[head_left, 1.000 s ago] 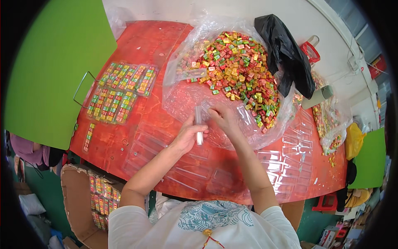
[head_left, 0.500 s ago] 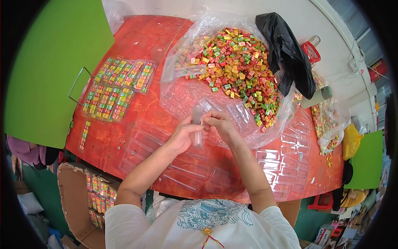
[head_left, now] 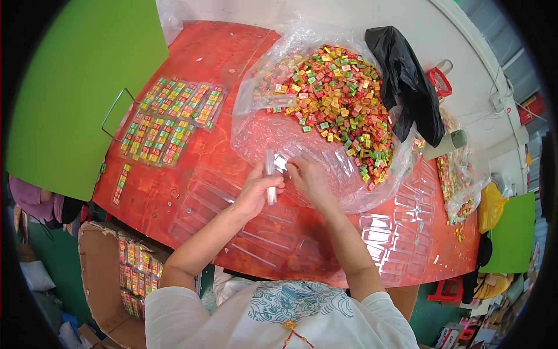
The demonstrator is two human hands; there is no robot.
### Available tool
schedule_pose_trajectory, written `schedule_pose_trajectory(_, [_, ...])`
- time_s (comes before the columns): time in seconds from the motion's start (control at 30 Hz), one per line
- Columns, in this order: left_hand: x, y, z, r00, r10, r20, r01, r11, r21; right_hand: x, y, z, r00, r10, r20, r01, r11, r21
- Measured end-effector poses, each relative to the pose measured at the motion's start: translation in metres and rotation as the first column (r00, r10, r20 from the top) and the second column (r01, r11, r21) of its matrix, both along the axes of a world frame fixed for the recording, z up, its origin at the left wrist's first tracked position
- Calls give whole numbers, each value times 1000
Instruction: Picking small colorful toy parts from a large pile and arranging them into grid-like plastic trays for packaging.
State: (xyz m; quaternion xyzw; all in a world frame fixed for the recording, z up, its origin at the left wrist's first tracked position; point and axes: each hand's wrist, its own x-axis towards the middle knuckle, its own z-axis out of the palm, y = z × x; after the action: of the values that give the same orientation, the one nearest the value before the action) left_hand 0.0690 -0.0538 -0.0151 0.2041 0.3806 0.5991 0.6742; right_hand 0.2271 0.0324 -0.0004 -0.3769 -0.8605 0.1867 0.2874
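Between the thumb and fingers of my left hand a narrow clear plastic tray stands upright above the table. Just to its right is my right hand, its fingers curled in close together; whatever they hold, if anything, is hidden. Behind both hands, more clear plastic trays lie on an opened clear bag. A big heap of small wrapped pieces in red, yellow, green and orange fills the bag's far part.
Filled trays form rows at the left, with one filled strip nearer me. Clear trays lie at the right. A black bag leans beside the heap. A cardboard box holding filled packs stands below left.
My right hand has drawn slightly right, away from the tray it was touching. My left hand has shifted a little left and still grips it. The whole view has moved slightly.
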Motion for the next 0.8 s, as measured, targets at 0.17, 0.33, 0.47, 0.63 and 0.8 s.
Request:
schedule_pose_trajectory(0.17, [4,0,-9,995,-92,-32,95,993,70,-3,-10,2,920,-16,-393,-263,718,-645])
schedule_pose_trajectory(0.33, [10,0,3,994,-98,-43,101,991,82,5,-10,7,860,-81,-503,-409,479,-776])
schedule_pose_trajectory(0.47, [1,-2,7,988,-152,18,151,987,56,3,-12,15,870,-110,-480,-387,450,-805])
schedule_pose_trajectory(0.63, [-4,-1,7,989,-138,46,135,988,72,-3,-7,8,850,-134,-509,-417,418,-807])
schedule_pose_trajectory(0.8, [-15,-2,4,993,-72,89,69,997,42,-7,17,-3,843,-162,-512,-317,620,-717])
